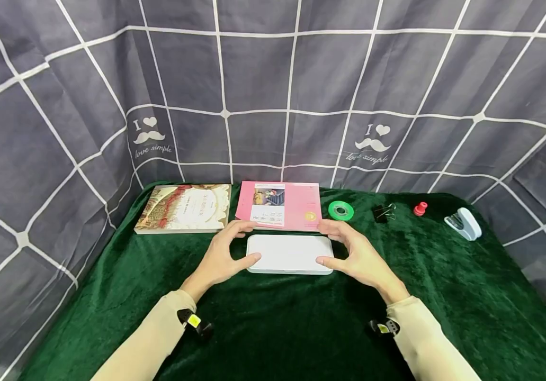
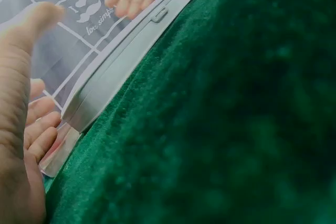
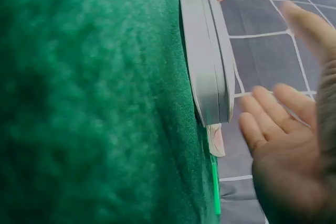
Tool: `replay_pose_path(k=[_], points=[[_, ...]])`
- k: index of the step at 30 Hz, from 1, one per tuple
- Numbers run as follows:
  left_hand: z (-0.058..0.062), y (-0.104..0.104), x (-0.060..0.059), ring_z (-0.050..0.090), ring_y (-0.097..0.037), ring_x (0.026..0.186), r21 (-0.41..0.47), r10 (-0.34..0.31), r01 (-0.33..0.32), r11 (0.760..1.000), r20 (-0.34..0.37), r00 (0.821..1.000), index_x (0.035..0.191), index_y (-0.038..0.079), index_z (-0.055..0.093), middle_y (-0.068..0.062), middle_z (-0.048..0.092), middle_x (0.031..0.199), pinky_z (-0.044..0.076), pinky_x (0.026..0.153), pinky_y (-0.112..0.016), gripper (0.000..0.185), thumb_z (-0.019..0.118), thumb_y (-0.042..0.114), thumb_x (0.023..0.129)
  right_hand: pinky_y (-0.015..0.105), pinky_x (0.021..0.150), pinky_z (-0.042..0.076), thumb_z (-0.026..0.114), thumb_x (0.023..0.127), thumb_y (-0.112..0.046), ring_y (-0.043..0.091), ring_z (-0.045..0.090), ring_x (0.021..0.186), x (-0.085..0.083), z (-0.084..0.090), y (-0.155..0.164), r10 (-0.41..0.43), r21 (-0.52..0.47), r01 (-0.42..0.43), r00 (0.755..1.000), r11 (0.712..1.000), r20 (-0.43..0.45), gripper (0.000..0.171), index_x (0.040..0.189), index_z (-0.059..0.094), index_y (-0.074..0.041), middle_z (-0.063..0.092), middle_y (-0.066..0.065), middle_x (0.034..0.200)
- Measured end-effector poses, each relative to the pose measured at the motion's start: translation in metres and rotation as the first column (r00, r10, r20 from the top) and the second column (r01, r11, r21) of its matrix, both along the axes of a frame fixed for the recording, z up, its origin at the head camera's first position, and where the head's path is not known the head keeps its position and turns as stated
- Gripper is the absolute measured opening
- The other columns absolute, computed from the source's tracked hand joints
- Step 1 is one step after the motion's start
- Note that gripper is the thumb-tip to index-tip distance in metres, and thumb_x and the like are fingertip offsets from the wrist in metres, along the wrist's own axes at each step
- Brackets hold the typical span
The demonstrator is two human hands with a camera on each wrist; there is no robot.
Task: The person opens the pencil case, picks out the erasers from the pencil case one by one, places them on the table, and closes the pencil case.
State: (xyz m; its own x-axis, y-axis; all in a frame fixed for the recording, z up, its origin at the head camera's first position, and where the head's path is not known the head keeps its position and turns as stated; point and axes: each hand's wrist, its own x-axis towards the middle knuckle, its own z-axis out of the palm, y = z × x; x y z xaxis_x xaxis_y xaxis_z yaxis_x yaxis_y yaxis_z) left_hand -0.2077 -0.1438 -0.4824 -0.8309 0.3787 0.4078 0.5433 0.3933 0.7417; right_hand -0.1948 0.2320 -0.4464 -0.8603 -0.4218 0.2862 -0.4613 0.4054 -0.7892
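A white flat case (image 1: 289,254) with rounded corners lies lengthwise on the green cloth, in front of a pink book (image 1: 301,203). Its closed lid seam and small front latch (image 2: 159,15) show in the left wrist view. At the left end is my left hand (image 1: 219,260), its thumb parted from loosely extended fingers. My right hand (image 1: 360,255) mirrors it at the right end. Both thumbs overlap the case top in the head view, while the wrist views show them raised off it. Between the right fingers (image 3: 268,114) and the case end a gap shows.
Left of the pink book lies a book with an ornate cover (image 1: 184,209). To the right stand a green tape roll (image 1: 349,205), a black binder clip (image 1: 384,212), a small red object (image 1: 420,208) and a white-and-grey device (image 1: 465,223). A grey grid curtain (image 1: 263,95) closes off the back.
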Motion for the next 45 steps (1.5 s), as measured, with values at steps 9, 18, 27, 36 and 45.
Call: replay_pose_path(k=[9, 18, 27, 36, 45], points=[[-0.008, -0.002, -0.005, 0.063, -0.024, 0.136, -0.109, -0.041, 0.042, 0.993, 0.007, 0.999, 0.156, 0.017, 0.064, 0.001, 0.064, 0.154, 0.055, 0.114, -0.052, 0.084, 0.099, 0.045, 0.084, 0.047, 0.120, 0.050, 0.101, 0.085, -0.024, 0.028, 0.061, 0.141, -0.003, -0.011, 0.006, 0.049, 0.123, -0.048, 0.999, 0.991, -0.003, 0.085, 0.158, 0.059, -0.013, 0.056, 0.006, 0.160], [-0.007, 0.000, -0.004, 0.060, -0.028, 0.144, -0.223, -0.039, 0.049, 0.974, 0.047, 0.998, 0.162, 0.020, 0.058, -0.001, 0.059, 0.161, 0.052, 0.118, -0.058, 0.101, 0.102, 0.055, 0.078, 0.047, 0.114, 0.056, 0.106, 0.078, -0.028, 0.029, 0.067, 0.134, -0.006, -0.018, 0.010, 0.040, 0.192, -0.045, 0.999, 0.980, 0.028, 0.095, 0.158, 0.059, -0.012, 0.059, 0.011, 0.157], [-0.001, 0.003, -0.002, 0.060, -0.030, 0.143, -0.269, 0.005, 0.011, 0.963, 0.058, 0.998, 0.161, 0.016, 0.058, -0.005, 0.060, 0.158, 0.051, 0.119, -0.057, 0.097, 0.102, 0.046, 0.080, 0.047, 0.104, 0.062, 0.112, 0.066, -0.034, 0.022, 0.074, 0.114, -0.020, -0.006, 0.008, -0.004, 0.181, -0.013, 0.996, 0.983, 0.090, 0.088, 0.142, 0.072, -0.012, 0.074, 0.004, 0.132], [0.002, 0.005, 0.000, 0.057, -0.036, 0.148, -0.278, 0.018, 0.003, 0.961, 0.072, 0.997, 0.166, 0.017, 0.054, -0.009, 0.058, 0.162, 0.048, 0.121, -0.061, 0.103, 0.102, 0.049, 0.080, 0.036, 0.095, 0.063, 0.102, 0.083, -0.023, 0.022, 0.076, 0.105, -0.035, 0.009, 0.015, 0.074, 0.134, -0.110, 0.967, 0.985, 0.244, 0.065, 0.140, 0.076, -0.006, 0.081, 0.008, 0.121], [0.001, 0.007, 0.003, 0.066, -0.035, 0.132, -0.129, 0.067, -0.045, 0.991, 0.168, 0.984, 0.158, 0.024, 0.032, -0.013, 0.062, 0.150, 0.055, 0.114, -0.054, 0.119, 0.110, 0.040, 0.070, 0.036, 0.104, 0.062, 0.075, 0.109, -0.033, 0.030, 0.075, 0.118, -0.045, 0.019, 0.016, 0.063, 0.096, -0.110, 0.913, 0.989, 0.402, 0.049, 0.146, 0.071, -0.001, 0.077, 0.017, 0.133]])
